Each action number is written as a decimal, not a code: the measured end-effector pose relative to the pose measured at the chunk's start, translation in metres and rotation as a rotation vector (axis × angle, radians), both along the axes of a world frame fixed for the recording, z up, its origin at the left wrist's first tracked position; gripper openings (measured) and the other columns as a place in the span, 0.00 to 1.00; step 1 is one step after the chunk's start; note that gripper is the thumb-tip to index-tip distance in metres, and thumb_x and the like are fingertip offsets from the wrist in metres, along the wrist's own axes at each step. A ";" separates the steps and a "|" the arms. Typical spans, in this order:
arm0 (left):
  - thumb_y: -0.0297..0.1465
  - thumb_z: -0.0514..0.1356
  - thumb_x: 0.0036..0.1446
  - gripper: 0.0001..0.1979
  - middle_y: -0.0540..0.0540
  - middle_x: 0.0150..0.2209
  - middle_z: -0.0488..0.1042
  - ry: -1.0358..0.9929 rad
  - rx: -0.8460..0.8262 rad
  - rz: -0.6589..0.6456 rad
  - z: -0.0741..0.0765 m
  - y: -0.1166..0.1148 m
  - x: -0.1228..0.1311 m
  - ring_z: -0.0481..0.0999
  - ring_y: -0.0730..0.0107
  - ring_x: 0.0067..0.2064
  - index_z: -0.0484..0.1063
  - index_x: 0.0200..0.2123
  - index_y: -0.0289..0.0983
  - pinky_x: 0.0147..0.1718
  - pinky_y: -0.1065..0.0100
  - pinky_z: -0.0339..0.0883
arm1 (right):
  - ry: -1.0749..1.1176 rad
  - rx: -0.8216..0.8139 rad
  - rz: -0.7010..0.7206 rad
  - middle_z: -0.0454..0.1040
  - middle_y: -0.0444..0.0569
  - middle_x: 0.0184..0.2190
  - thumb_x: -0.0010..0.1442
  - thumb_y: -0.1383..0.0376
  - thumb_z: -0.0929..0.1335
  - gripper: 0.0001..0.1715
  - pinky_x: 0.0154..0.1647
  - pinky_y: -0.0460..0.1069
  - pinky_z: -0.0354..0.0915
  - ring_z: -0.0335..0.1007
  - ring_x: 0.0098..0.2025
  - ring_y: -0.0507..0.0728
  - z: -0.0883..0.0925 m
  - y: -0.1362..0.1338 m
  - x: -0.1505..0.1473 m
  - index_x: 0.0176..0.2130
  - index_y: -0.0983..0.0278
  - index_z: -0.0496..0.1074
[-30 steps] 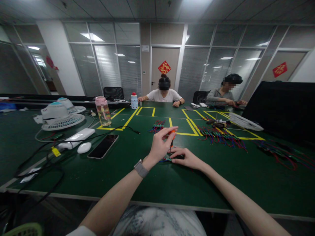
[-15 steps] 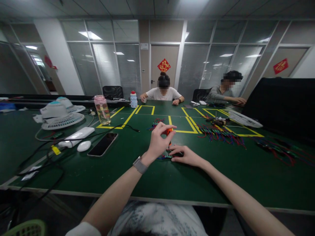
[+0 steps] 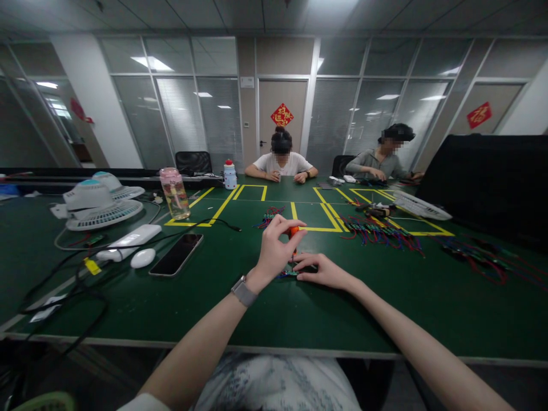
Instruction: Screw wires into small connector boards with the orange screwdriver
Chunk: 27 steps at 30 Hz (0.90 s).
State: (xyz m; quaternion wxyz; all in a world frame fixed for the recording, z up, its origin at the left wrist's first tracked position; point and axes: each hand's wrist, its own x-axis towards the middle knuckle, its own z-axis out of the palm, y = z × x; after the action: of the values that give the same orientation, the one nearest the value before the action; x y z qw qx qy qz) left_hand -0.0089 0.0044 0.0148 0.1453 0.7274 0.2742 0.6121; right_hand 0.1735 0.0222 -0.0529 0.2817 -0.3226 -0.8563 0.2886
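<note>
My left hand (image 3: 277, 244), with a watch on its wrist, pinches the orange handle of a screwdriver (image 3: 294, 231) between thumb and fingers. The screwdriver stands upright, its shaft pointing down at a small green circuit board (image 3: 289, 274) on the table. At the board's right side is my right hand (image 3: 322, 270), resting low with thumb and fingertips closed on the board's edge and around the screwdriver's lower end. Fingers partly cover the board, and the exact contact of the tip is too small to make out.
Wired circuit boards (image 3: 379, 233) lie in a row at right, with a small bunch (image 3: 270, 217) ahead. Leftward are a phone (image 3: 176, 254), a white mouse-like object (image 3: 142, 258), black cables, fans (image 3: 103, 205) and a bottle (image 3: 174, 194). A dark screen (image 3: 492, 182) stands right; two people sit opposite.
My view has shifted slightly. Both my hands stay in nearly the same pose on the screwdriver and board. Across the table, one person's hands came closer together, and the person at right lowered an arm.
</note>
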 end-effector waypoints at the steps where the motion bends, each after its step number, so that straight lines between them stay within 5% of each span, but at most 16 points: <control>1: 0.31 0.62 0.57 0.05 0.49 0.32 0.69 -0.009 0.005 0.030 0.000 -0.001 0.000 0.70 0.71 0.35 0.76 0.36 0.39 0.35 0.70 0.66 | 0.000 0.001 0.002 0.73 0.52 0.53 0.55 0.57 0.72 0.15 0.60 0.60 0.58 0.68 0.55 0.62 0.000 0.000 0.000 0.41 0.60 0.79; 7: 0.31 0.49 0.66 0.13 0.43 0.43 0.72 -0.087 -0.059 -0.035 -0.005 -0.001 0.004 0.73 0.69 0.43 0.73 0.44 0.37 0.43 0.67 0.67 | 0.033 0.052 -0.062 0.76 0.53 0.48 0.53 0.60 0.73 0.12 0.57 0.59 0.62 0.72 0.51 0.62 -0.003 -0.002 -0.001 0.38 0.61 0.80; 11: 0.31 0.54 0.64 0.11 0.44 0.43 0.74 -0.121 -0.125 -0.156 -0.005 0.003 0.004 0.75 0.69 0.42 0.74 0.44 0.37 0.40 0.68 0.69 | 0.048 0.121 -0.110 0.78 0.52 0.44 0.53 0.61 0.73 0.09 0.51 0.55 0.66 0.73 0.46 0.60 -0.005 -0.005 -0.004 0.36 0.61 0.80; 15: 0.32 0.61 0.57 0.06 0.46 0.36 0.71 -0.096 -0.106 -0.058 -0.002 0.005 0.001 0.73 0.70 0.37 0.77 0.38 0.38 0.36 0.71 0.68 | 0.029 0.176 -0.154 0.77 0.50 0.35 0.54 0.61 0.73 0.08 0.43 0.52 0.67 0.73 0.39 0.58 -0.007 -0.008 -0.009 0.35 0.61 0.80; 18: 0.33 0.58 0.60 0.09 0.45 0.40 0.70 -0.051 -0.104 -0.057 -0.002 0.004 0.000 0.72 0.69 0.41 0.77 0.41 0.39 0.40 0.70 0.69 | 0.025 0.158 -0.166 0.75 0.50 0.32 0.55 0.61 0.72 0.09 0.38 0.51 0.67 0.72 0.35 0.56 -0.008 -0.009 -0.012 0.35 0.63 0.80; 23: 0.32 0.49 0.66 0.16 0.43 0.47 0.72 -0.044 -0.187 -0.286 -0.003 0.006 0.002 0.76 0.69 0.43 0.70 0.52 0.40 0.42 0.68 0.71 | 0.018 0.145 -0.168 0.74 0.49 0.30 0.55 0.59 0.72 0.12 0.33 0.49 0.66 0.70 0.31 0.55 -0.007 -0.010 -0.014 0.35 0.64 0.79; 27: 0.33 0.56 0.62 0.12 0.44 0.42 0.74 -0.046 -0.185 -0.224 -0.003 0.007 0.001 0.77 0.70 0.38 0.74 0.47 0.38 0.37 0.70 0.72 | 0.037 0.176 -0.167 0.75 0.49 0.29 0.59 0.56 0.68 0.14 0.32 0.48 0.65 0.70 0.30 0.54 -0.004 -0.011 -0.012 0.34 0.63 0.79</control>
State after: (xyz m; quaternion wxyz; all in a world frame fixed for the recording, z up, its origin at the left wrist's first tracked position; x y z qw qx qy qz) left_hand -0.0075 0.0111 0.0113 0.2856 0.7228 0.2432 0.5804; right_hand 0.1618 0.0111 -0.0572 0.3476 -0.3614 -0.8432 0.1938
